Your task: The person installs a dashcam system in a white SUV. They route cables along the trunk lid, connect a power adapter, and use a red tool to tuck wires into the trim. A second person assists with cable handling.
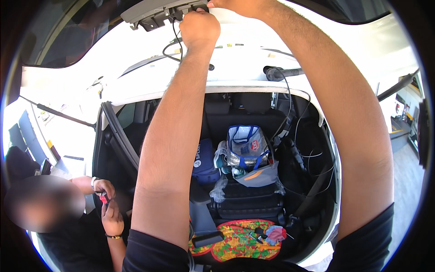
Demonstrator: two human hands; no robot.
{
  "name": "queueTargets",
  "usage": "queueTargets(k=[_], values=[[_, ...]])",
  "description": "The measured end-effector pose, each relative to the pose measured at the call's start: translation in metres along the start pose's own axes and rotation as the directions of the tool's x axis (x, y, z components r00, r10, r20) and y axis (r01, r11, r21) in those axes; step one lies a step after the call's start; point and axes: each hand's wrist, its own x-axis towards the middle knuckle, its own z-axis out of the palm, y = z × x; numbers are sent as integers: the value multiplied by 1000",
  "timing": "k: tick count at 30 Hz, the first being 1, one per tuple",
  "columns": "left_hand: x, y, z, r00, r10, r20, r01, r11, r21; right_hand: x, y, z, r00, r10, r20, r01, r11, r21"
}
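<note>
Both my arms reach up to a grey plastic trim piece (145, 13) under the raised tailgate of a white car. My left hand (199, 28) is closed at its underside, beside a hanging black cable (176, 36); what the fingers grip is hidden. My right hand (233, 7) touches the trim's right end at the top edge; its fingertips are partly out of view, and I cannot tell how closed they are.
Below are the open boot (312, 204) with loose wires, bags (247, 149), a colourful mat (244, 251) with small tools, and a tailgate strut (396, 87). At lower left a co-worker (68, 245) holds a small red object (103, 198) in both hands.
</note>
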Motion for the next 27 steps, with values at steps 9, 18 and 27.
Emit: queueTargets(k=[9,18,27], values=[[29,-10,21,944,-325,53,314,844,-435,25,19,-6,982,5,188,-25,995,100],[41,0,31,978,-201,54,206,972,-112,36,33,-5,942,36,332,-109,973,204],[26,-5,8,983,-91,-161,63,983,-171,23,21,-6,948,44,314,-90,987,135]])
